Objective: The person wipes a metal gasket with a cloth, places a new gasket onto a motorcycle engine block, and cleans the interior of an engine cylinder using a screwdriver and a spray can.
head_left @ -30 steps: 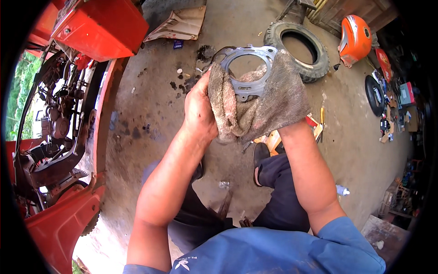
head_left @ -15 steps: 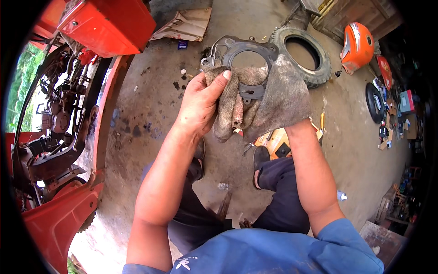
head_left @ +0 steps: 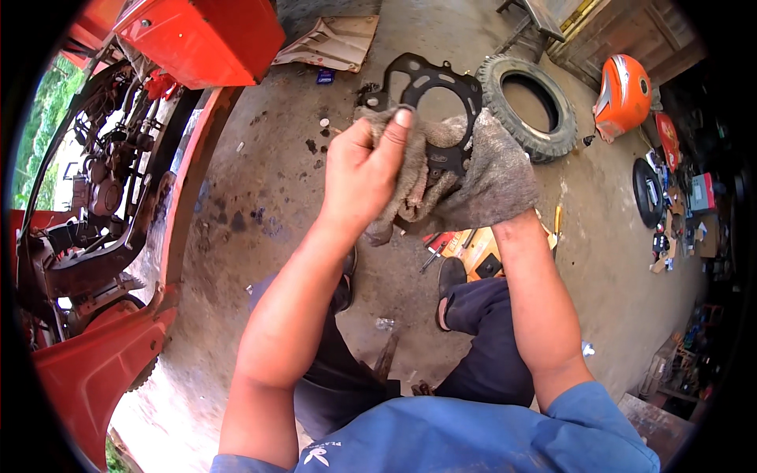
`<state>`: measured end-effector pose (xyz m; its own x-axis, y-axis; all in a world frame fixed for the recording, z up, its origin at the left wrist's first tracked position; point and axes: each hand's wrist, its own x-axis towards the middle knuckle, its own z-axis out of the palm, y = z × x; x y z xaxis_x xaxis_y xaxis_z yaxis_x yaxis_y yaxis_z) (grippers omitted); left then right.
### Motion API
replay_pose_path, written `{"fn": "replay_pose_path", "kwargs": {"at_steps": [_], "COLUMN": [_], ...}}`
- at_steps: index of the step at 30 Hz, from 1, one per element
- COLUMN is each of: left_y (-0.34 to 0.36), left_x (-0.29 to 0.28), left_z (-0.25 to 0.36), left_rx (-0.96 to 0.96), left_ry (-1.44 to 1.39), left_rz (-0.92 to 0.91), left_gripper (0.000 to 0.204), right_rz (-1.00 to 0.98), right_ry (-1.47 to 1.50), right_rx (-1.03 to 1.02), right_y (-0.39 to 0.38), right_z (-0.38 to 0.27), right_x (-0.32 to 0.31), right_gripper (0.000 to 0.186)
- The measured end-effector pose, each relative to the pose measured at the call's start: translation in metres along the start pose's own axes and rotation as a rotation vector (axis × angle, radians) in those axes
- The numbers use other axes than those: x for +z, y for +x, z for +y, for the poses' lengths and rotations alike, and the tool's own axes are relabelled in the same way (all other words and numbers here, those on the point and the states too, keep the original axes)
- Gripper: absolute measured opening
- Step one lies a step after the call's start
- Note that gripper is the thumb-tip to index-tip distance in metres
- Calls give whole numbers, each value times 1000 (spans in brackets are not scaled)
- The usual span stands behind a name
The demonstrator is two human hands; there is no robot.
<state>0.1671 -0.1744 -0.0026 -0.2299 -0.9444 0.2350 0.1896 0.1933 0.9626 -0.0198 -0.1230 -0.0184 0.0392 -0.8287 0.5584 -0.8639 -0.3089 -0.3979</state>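
Observation:
A flat black engine gasket [head_left: 447, 160] with one large round hole is held up in front of me, partly covered by a dirty grey-brown rag [head_left: 505, 177]. My left hand [head_left: 359, 177] is closed, its thumb pressing the bunched rag against the gasket's left side. The rag drapes over my right hand [head_left: 514, 223] at the gasket's lower right. Only the wrist side of that hand shows; its fingers are hidden under the cloth.
A knobby tyre [head_left: 564, 118] lies beyond the gasket, near an orange motorcycle tank [head_left: 623, 94]. On the left stands a red vehicle frame [head_left: 102, 339] with an exposed engine [head_left: 104, 193]. By my right foot is a yellow-orange tray [head_left: 475, 246] with tools.
The gasket has tilted, and its face now looks darker with more of its upper left showing. My left hand has turned and shifted slightly right with the rag.

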Motion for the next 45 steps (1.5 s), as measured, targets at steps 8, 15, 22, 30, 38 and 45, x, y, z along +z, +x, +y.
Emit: {"fn": "replay_pose_path", "kwargs": {"at_steps": [8,15,22,30,38,45], "left_y": [0,2,5,15,34,38], "left_x": [1,-6,-4,-26,-65,-92], "left_z": [-1,-8,1,7,-5,-23], "left_rx": [396,30,-210,-268,-169,-23], "left_ry": [575,83,-256,-459,-587,-421], "left_rz": [75,37,-18,72,41,33], "left_gripper": [44,51,36,29,30,34], "right_rz": [-30,58,82,-142,-1125,-891], "right_ry": [338,1698,960,1036,272,348], "right_rx": [203,625,417,519,423,531], "right_y": [-9,-18,-21,-37,-36,-11], "right_z": [12,27,22,24,27,19], "right_x": [12,17,15,10,-15,-34], "right_gripper": [26,36,31,42,63,43]}}
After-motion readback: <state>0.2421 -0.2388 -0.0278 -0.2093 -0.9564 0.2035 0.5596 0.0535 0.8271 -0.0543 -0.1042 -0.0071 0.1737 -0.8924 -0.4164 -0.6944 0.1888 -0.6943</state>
